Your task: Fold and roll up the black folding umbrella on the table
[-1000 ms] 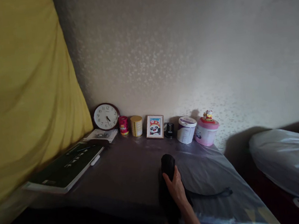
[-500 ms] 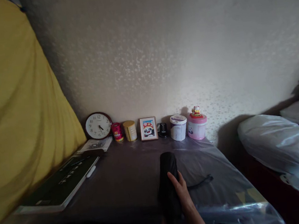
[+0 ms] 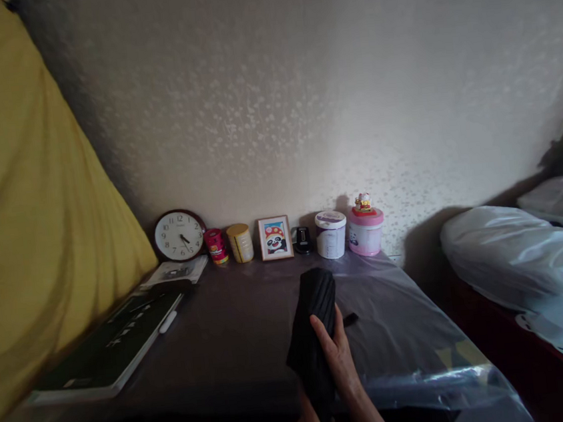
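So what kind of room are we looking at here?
Probably a room in a home, perhaps a bedroom or study: a wall clock propped on the table, a framed panda picture, and a yellow curtain or cloth hanging alongside.

On the table (image 3: 233, 323), before the wall (image 3: 249, 93), stood from left to right a clock (image 3: 179, 235), 2 canisters (image 3: 241, 243), a picture frame (image 3: 275, 238) and 2 tubs (image 3: 331, 235); a figurine (image 3: 363, 203) sat on the right tub. Papers (image 3: 180, 272) lay before the clock, a book (image 3: 107, 350) nearer, left. The curtain (image 3: 35, 217) hung left, bags (image 3: 512, 257) lay right of the table
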